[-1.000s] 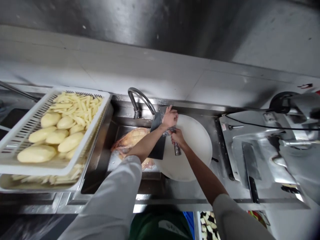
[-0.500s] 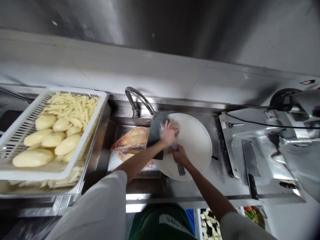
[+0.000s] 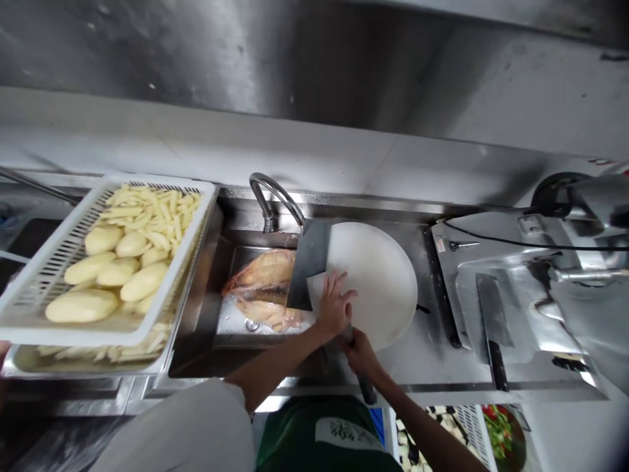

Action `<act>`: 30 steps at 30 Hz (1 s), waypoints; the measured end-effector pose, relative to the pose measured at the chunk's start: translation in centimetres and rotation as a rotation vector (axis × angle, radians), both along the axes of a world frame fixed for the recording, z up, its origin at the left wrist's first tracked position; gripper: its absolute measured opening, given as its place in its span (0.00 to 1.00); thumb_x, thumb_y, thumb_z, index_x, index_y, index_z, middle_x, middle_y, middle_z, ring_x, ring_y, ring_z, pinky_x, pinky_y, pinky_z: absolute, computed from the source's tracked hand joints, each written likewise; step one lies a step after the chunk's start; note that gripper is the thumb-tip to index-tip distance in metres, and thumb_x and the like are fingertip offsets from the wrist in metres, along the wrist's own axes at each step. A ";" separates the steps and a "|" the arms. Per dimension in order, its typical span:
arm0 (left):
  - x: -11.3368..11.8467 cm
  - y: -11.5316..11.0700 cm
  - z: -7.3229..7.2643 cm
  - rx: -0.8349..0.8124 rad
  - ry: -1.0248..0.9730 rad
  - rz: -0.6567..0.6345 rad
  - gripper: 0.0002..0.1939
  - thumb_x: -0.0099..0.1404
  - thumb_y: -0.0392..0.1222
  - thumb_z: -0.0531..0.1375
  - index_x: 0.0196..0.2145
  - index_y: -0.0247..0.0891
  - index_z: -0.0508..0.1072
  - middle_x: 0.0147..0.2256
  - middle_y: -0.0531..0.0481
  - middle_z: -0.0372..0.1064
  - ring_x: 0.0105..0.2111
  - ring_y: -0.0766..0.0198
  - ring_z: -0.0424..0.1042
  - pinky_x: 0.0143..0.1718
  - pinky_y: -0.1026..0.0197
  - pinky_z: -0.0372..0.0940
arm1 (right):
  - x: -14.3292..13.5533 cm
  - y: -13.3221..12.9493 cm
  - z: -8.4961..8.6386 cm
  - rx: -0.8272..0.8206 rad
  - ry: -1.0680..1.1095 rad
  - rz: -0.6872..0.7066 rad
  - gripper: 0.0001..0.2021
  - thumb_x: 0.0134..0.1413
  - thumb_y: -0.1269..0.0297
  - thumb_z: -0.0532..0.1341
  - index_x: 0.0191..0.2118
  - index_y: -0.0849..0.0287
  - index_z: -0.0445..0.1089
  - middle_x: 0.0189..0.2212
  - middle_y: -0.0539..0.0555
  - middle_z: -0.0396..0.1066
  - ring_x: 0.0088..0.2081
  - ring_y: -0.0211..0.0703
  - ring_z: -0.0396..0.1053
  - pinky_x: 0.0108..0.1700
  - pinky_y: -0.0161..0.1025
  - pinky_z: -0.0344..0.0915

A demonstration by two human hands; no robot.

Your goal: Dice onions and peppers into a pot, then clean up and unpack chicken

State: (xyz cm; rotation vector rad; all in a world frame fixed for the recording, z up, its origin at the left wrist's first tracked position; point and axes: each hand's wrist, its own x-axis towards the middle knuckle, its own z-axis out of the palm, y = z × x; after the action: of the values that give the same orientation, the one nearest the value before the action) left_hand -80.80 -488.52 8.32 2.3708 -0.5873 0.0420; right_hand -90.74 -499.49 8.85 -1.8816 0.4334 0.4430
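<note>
My right hand (image 3: 362,357) is closed round the handle (image 3: 367,390) of a cleaver, low over the front of a round white chopping board (image 3: 381,282). The cleaver's broad pale blade (image 3: 316,286) lies over a dark grey slab (image 3: 308,262) that looks like a whetstone and sticks out past the board's left side over the sink. My left hand (image 3: 335,305) presses on the blade with its fingers stretched and apart. Most of the blade is hidden under that hand.
Meat (image 3: 268,278) lies in the sink (image 3: 196,328) under a curved tap (image 3: 278,190). A white basket (image 3: 113,337) of potatoes stands left, with another person's fingers (image 3: 4,351) at the edge. A second cleaver (image 3: 491,321) rests at right beside a metal machine (image 3: 590,282).
The cleaver and both hands have come down towards me, and the left fingers are now spread. The basket stands slightly further right. Another person's fingers have appeared at the left edge.
</note>
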 end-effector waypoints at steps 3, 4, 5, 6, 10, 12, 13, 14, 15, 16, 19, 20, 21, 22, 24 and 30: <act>7.1 -0.1 1.0 0.016 -0.015 -0.028 0.22 0.59 0.29 0.59 0.48 0.43 0.81 0.70 0.45 0.60 0.76 0.45 0.44 0.76 0.33 0.40 | 6.8 0.3 0.3 -0.045 -0.034 0.002 0.09 0.50 0.58 0.64 0.27 0.57 0.66 0.13 0.45 0.61 0.16 0.36 0.58 0.19 0.32 0.53; 10.7 0.0 1.5 0.024 -0.017 -0.050 0.21 0.59 0.29 0.59 0.47 0.42 0.81 0.69 0.44 0.62 0.76 0.45 0.44 0.76 0.32 0.40 | 10.1 0.6 0.6 -0.043 -0.046 0.003 0.09 0.51 0.60 0.64 0.27 0.56 0.66 0.12 0.45 0.60 0.15 0.36 0.58 0.19 0.32 0.53; 14.3 0.0 2.1 0.032 -0.027 -0.075 0.20 0.58 0.29 0.59 0.46 0.41 0.81 0.69 0.43 0.62 0.76 0.44 0.45 0.76 0.32 0.40 | 13.5 1.0 0.9 -0.035 -0.058 0.001 0.09 0.52 0.60 0.64 0.26 0.56 0.65 0.11 0.44 0.59 0.14 0.36 0.58 0.18 0.32 0.54; 17.7 0.1 2.6 0.033 -0.044 -0.090 0.20 0.58 0.28 0.59 0.45 0.39 0.81 0.68 0.42 0.63 0.76 0.44 0.45 0.76 0.32 0.40 | 16.7 1.4 1.2 -0.029 -0.077 -0.001 0.10 0.54 0.60 0.64 0.26 0.56 0.65 0.11 0.44 0.59 0.13 0.36 0.58 0.18 0.32 0.54; 23.5 0.0 3.3 -0.003 -0.100 -0.096 0.20 0.57 0.26 0.55 0.43 0.38 0.81 0.67 0.42 0.64 0.75 0.48 0.47 0.76 0.33 0.40 | 21.9 2.6 1.7 -0.003 -0.142 -0.098 0.08 0.57 0.62 0.63 0.29 0.55 0.64 0.11 0.41 0.57 0.12 0.34 0.56 0.16 0.30 0.53; 20.9 0.1 3.0 -0.003 -0.103 -0.115 0.20 0.57 0.27 0.55 0.43 0.38 0.80 0.68 0.42 0.63 0.76 0.49 0.46 0.76 0.33 0.41 | 19.1 2.7 1.4 0.015 -0.141 -0.083 0.09 0.57 0.60 0.62 0.29 0.55 0.63 0.11 0.41 0.57 0.12 0.35 0.57 0.16 0.30 0.53; 18.4 0.2 2.6 0.009 -0.094 -0.127 0.20 0.57 0.27 0.55 0.43 0.38 0.80 0.69 0.42 0.62 0.76 0.48 0.46 0.76 0.34 0.40 | 16.7 2.8 1.2 0.026 -0.128 -0.070 0.09 0.57 0.59 0.62 0.29 0.55 0.63 0.11 0.42 0.57 0.12 0.36 0.58 0.17 0.31 0.53; 15.5 0.4 2.3 0.026 -0.078 -0.134 0.19 0.58 0.28 0.56 0.43 0.38 0.80 0.69 0.42 0.61 0.76 0.48 0.45 0.76 0.34 0.40 | 13.9 2.8 1.0 0.036 -0.112 -0.061 0.10 0.56 0.57 0.62 0.29 0.55 0.63 0.11 0.43 0.58 0.13 0.36 0.58 0.17 0.31 0.53; 12.3 0.5 1.9 0.042 -0.059 -0.136 0.19 0.58 0.28 0.57 0.43 0.39 0.81 0.69 0.42 0.61 0.76 0.47 0.45 0.76 0.34 0.40 | 10.8 2.8 0.7 0.042 -0.094 -0.058 0.11 0.54 0.55 0.62 0.28 0.55 0.64 0.12 0.44 0.59 0.14 0.36 0.59 0.17 0.31 0.54; 9.1 0.7 1.5 0.053 -0.038 -0.130 0.19 0.58 0.28 0.57 0.43 0.40 0.81 0.69 0.43 0.61 0.76 0.47 0.45 0.76 0.34 0.40 | 7.7 2.7 0.4 0.042 -0.075 -0.063 0.12 0.52 0.54 0.63 0.28 0.55 0.64 0.13 0.45 0.60 0.15 0.37 0.59 0.18 0.32 0.54; 0.7 0.9 0.3 0.041 -0.005 -0.116 0.22 0.58 0.28 0.58 0.48 0.43 0.80 0.70 0.45 0.59 0.76 0.46 0.43 0.76 0.31 0.42 | -0.5 2.6 -0.4 0.033 -0.014 -0.091 0.14 0.48 0.51 0.64 0.28 0.57 0.67 0.15 0.47 0.63 0.19 0.37 0.59 0.19 0.32 0.53; -1.0 0.9 -0.1 0.025 -0.003 -0.116 0.25 0.57 0.27 0.59 0.51 0.43 0.79 0.72 0.45 0.56 0.77 0.45 0.41 0.75 0.30 0.43 | -2.3 2.7 -0.6 0.032 0.006 -0.099 0.15 0.48 0.50 0.64 0.29 0.57 0.67 0.16 0.47 0.63 0.19 0.37 0.59 0.19 0.33 0.52; -2.1 0.9 -0.3 0.009 -0.005 -0.119 0.28 0.57 0.26 0.59 0.54 0.43 0.78 0.73 0.45 0.54 0.77 0.44 0.38 0.75 0.30 0.44 | -3.4 2.7 -0.8 0.030 0.019 -0.108 0.15 0.48 0.49 0.63 0.30 0.58 0.68 0.16 0.47 0.64 0.19 0.38 0.59 0.19 0.33 0.52; -2.2 0.9 -0.5 -0.005 -0.007 -0.126 0.31 0.56 0.25 0.59 0.57 0.43 0.76 0.74 0.44 0.51 0.77 0.44 0.36 0.74 0.30 0.46 | -3.7 2.8 -1.0 0.023 0.021 -0.116 0.16 0.48 0.49 0.63 0.31 0.59 0.69 0.16 0.47 0.64 0.20 0.38 0.60 0.20 0.33 0.53; -0.1 0.8 -0.6 -0.019 -0.017 -0.149 0.34 0.55 0.25 0.59 0.59 0.43 0.75 0.74 0.45 0.49 0.77 0.43 0.33 0.74 0.29 0.46 | -1.9 2.9 -1.1 -0.004 -0.006 -0.133 0.14 0.49 0.52 0.63 0.31 0.59 0.69 0.17 0.48 0.65 0.20 0.39 0.62 0.21 0.33 0.54; 19.1 0.0 1.1 -0.037 -0.109 -0.234 0.26 0.56 0.26 0.58 0.51 0.39 0.79 0.72 0.42 0.55 0.76 0.42 0.39 0.74 0.30 0.44 | 16.5 3.1 0.3 0.030 -0.059 -0.133 0.09 0.57 0.59 0.61 0.28 0.56 0.66 0.10 0.43 0.58 0.13 0.37 0.58 0.17 0.32 0.53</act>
State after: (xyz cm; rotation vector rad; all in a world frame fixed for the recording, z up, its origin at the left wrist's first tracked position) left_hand -61.72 -488.50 9.44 2.2591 -0.9051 0.0771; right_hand -74.21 -496.39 9.12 -1.8200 0.5065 0.3030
